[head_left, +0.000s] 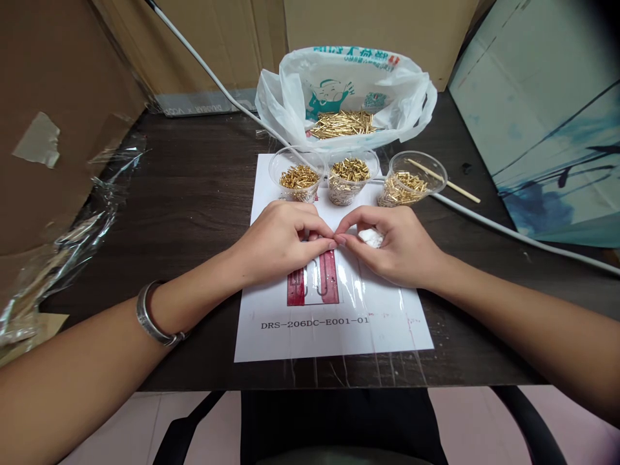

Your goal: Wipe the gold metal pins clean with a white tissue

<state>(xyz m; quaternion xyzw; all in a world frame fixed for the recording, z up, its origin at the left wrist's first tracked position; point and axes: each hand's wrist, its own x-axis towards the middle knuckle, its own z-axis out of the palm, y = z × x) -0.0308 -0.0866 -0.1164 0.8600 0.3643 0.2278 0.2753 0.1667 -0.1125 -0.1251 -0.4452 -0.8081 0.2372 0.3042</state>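
My left hand and my right hand meet fingertip to fingertip over a printed white sheet. Thumb and forefinger of each are pinched together; anything between them is too small to make out. A crumpled white wad, like tissue, is tucked in the curl of my right hand. Just beyond my hands stand three clear plastic cups: the left cup, the middle cup and the right cup. Each holds many small brass-coloured metal pins or sleeves.
Behind the cups, an open white plastic bag holds longer brass-coloured pins. A thin wooden stick leans out of the right cup. A white cable crosses the dark table. Cardboard walls the back and left.
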